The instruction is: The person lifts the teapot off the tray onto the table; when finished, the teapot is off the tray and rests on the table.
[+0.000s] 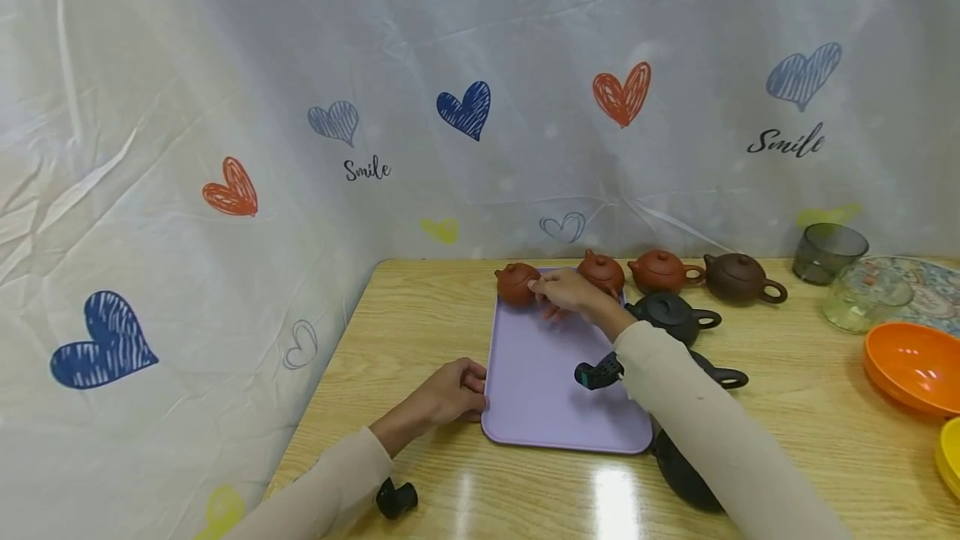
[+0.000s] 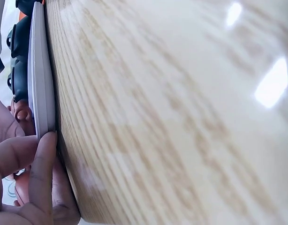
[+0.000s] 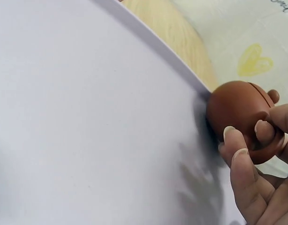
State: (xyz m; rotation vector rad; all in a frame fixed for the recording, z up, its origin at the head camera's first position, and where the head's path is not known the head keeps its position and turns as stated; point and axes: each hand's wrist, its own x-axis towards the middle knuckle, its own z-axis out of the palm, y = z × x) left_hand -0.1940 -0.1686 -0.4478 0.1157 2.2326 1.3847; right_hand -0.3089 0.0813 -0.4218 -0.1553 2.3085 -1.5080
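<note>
A lilac tray lies on the wooden table. At its far left corner sits a small reddish-brown teapot, whose handle my right hand pinches. In the right wrist view, the fingertips meet at the side of this teapot, and its round body is against the tray's corner. My left hand grips the tray's left rim with its fingertips; the left wrist view shows them on both sides of the tray edge. Another reddish-brown teapot stands at the far right corner, partly hidden behind my right hand.
Right of the tray stand a red-brown teapot, a dark brown teapot and several black teapots, some hidden by my right sleeve. Farther right are a grey glass, a clear glass, an orange bowl and a yellow bowl.
</note>
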